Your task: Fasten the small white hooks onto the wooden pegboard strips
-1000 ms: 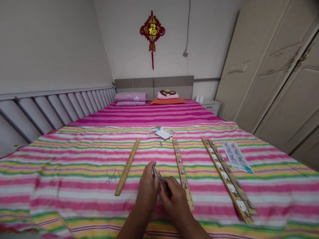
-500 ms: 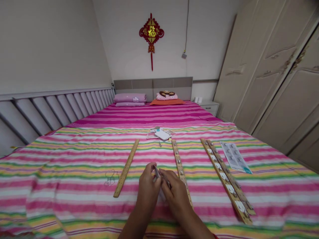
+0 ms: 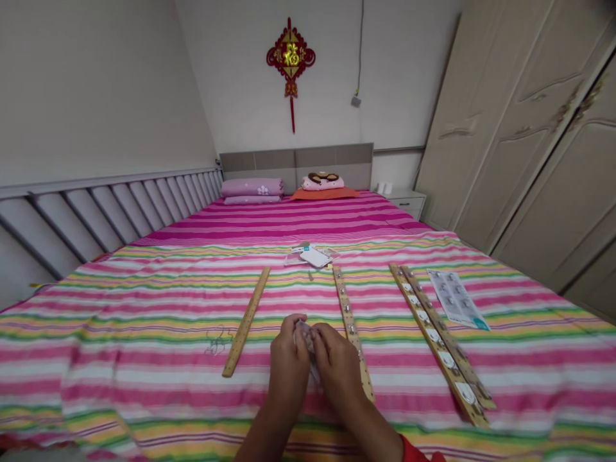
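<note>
Both hands meet low in the middle of the head view, above the striped bedspread. Between them is a small, crumpled, clear plastic bag, its contents too small to make out. My left hand is closed on the bag's left side. On the other side my right hand pinches it, fingers bent. A wooden strip with metal fittings lies partly behind my right hand. Left of my hands rests a bare wooden strip with holes.
Two more wooden strips lie side by side at the right, one carrying white discs. Beyond them is a printed sheet. Thin tangled wire sits at the left. White card and plastic packaging lies farther up the bed.
My hands have turned the thing between them, and more crumpled clear plastic shows now. The fingers have drawn closer together. The view has shifted slightly; the strips lie as before.
</note>
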Motion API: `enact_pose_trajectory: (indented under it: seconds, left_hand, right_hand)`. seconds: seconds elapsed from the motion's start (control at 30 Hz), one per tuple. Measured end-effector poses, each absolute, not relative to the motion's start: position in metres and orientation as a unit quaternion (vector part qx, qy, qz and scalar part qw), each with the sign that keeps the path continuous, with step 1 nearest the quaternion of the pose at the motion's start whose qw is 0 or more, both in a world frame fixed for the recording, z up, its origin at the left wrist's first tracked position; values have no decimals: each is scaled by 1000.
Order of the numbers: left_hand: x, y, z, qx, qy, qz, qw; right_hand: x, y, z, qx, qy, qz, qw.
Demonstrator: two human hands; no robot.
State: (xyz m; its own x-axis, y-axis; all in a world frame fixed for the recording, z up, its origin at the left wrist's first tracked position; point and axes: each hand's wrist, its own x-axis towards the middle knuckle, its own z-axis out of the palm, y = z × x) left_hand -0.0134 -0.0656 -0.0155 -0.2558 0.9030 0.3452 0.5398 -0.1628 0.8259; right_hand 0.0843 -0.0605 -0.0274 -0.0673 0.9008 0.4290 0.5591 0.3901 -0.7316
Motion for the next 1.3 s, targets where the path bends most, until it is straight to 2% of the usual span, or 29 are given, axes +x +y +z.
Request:
enact_pose_trajectory:
  seconds: [0.37,0.7,0.97,1.13,1.3]
  left_hand:
    - [-19,-67,-34,492,600,583,242]
    - [-24,-66,-28,440,574,609,326]
    - [-28,-64,-29,568,570,553,214]
    - [-31,-62,-15,608,572,507,215]
    - [-32,-65,-19,641,576,488,138]
  right_hand:
    - [83,-59,-32,-512,-605,304,529]
    - [89,-41,-50,-474,-489,422,599]
    - [89,-55,-40,-453,-540,406,581]
    - [87,-61,-35,-443,-574,365,585]
    - [90,-63,-34,-434,-597,359,571]
